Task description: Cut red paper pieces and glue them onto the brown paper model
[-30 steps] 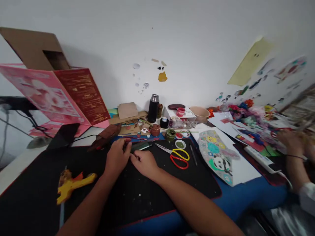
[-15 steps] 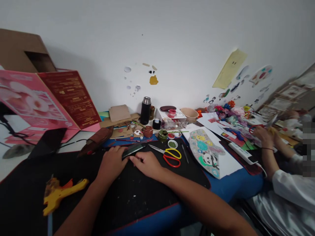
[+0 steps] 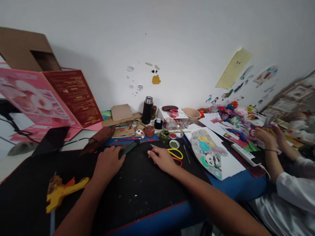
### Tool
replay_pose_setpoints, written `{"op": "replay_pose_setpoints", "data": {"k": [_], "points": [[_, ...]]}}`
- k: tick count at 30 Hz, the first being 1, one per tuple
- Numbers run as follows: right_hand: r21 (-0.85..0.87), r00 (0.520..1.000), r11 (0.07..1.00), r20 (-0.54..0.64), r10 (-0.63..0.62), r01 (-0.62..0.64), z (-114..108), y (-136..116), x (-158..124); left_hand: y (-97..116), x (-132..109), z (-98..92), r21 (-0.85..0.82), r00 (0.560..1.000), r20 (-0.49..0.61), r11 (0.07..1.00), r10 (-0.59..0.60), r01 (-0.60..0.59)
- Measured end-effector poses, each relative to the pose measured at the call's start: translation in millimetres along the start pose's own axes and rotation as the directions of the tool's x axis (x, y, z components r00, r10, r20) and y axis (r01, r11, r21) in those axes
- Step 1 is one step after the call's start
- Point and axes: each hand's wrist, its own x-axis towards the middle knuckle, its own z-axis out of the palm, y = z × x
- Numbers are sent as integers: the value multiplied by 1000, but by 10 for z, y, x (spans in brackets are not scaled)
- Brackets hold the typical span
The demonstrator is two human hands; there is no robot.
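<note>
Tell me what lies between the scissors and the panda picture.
In the head view, a slim dark pen-like tool lies on the black mat between them.

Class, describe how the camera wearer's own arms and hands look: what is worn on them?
The slim left forearm and right forearm show no sleeves. The five-fingered left hand and right hand are ungloved. No watch, bracelet, ring or marking can be made out; fingernails are too small to judge.
</note>
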Motion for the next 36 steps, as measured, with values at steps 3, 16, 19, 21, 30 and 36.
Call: {"op": "replay_pose_setpoints", "data": {"k": [3,16,19,21,30,36], "points": [[-39,999,998,31,-37,38,75,-70,-81,3,9,26,-11,998,-62,1000,3,-4],[-144,989,979,-14,-150,147,271,-57,-202,82,22,-124,-340,969,-246,937,-8,-79],[1,994,996,-57,-89,89,180,-4,-251,148,-34,-113,-405,980,-198,911,-4,-78],[32,992,997,-105,-65,68,93,48,-316,197,-61,-90,-414,984,-166,901,63,-127],[-259,967,962,-255,17,-85,-744,253,-687,308,-103,-81,-429,961,-87,861,261,-273],[-435,919,856,-381,106,-280,-1317,445,-886,325,-110,-43,-465,959,-76,842,271,-275]]}}
